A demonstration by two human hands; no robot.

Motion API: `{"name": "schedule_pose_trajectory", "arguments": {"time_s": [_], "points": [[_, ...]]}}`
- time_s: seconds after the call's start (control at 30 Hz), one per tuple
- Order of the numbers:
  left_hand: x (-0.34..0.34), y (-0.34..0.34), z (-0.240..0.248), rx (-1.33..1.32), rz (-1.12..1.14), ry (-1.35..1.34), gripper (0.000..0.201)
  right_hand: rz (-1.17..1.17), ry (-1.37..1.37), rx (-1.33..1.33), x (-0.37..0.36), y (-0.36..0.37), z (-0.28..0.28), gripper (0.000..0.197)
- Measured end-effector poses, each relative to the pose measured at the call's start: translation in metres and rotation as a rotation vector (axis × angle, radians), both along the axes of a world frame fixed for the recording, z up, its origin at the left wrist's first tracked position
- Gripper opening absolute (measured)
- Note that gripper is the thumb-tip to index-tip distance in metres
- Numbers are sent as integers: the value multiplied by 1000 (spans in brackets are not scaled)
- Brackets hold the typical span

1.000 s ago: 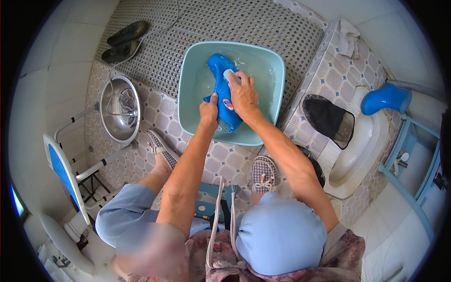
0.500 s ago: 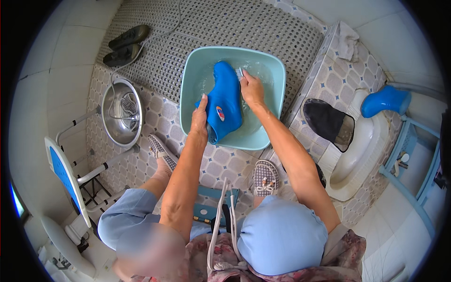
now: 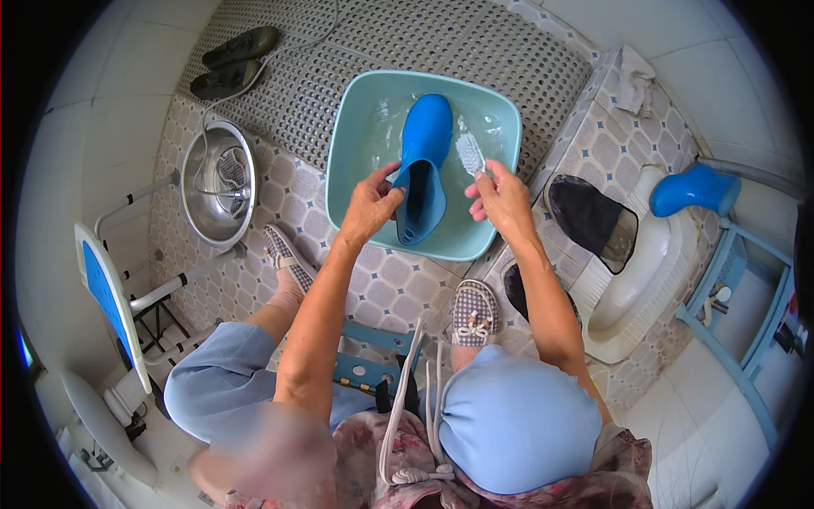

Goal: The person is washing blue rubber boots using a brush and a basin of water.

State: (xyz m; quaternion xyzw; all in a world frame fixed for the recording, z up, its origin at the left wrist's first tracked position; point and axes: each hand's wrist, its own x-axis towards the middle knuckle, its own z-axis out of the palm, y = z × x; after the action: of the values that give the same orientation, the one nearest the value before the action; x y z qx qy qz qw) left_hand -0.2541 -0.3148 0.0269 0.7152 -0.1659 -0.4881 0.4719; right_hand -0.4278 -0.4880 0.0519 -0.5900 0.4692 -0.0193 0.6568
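Observation:
A blue rubber boot [image 3: 426, 131] stands tilted in a light teal basin [image 3: 339, 182] of shallow water, its dark opening facing me and its toe pointing away. My left hand [image 3: 373, 204] grips the left edge of the boot's shaft, thumb near the rim. To the right of the boot, my right hand [image 3: 504, 202] pinches the handle end of a pale scrubbing brush [image 3: 469, 153]. The brush is held over the water, apart from the boot, and its lower end is covered by my fingers.
A second blue boot [image 3: 691, 191] rests at the right above a squat toilet [image 3: 636, 293], beside a black shoe cover [image 3: 581, 212]. On the left sits a steel bowl [image 3: 188, 204] with a shower head in it. Dark shoes [image 3: 242, 47] lie on the perforated mat [image 3: 407, 38].
The boot has turned so its opening now faces me, and my left hand has shifted up along it. My right hand has drawn the brush away from the boot, toward the right.

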Motion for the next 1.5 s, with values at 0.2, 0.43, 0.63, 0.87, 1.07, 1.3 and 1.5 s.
{"name": "schedule_pose_trajectory", "arguments": {"time_s": [0.2,0.43,0.63,0.87,1.07,1.3,1.5], "points": [[-12,-7,3,35,-108,-326,46,558,76,-673,-15,21,63,15],[-70,-21,13,-15,-132,-687,42,589,63,-665,10,62,-54,16],[-34,-22,-1,44,29,-586,51,-323,-361,645,30,55,-60,29],[47,-24,-104,226,19,-142,71,288,21,498,16,26,-50,20],[33,-59,-96,229,-231,-39,82,-56,-109,147,4,48,-118,26],[37,-63,-55,241,-290,205,93,-53,-227,322,-11,38,-103,41],[38,-23,-49,103,-175,288,80,316,-236,292,-2,41,-66,43]]}}
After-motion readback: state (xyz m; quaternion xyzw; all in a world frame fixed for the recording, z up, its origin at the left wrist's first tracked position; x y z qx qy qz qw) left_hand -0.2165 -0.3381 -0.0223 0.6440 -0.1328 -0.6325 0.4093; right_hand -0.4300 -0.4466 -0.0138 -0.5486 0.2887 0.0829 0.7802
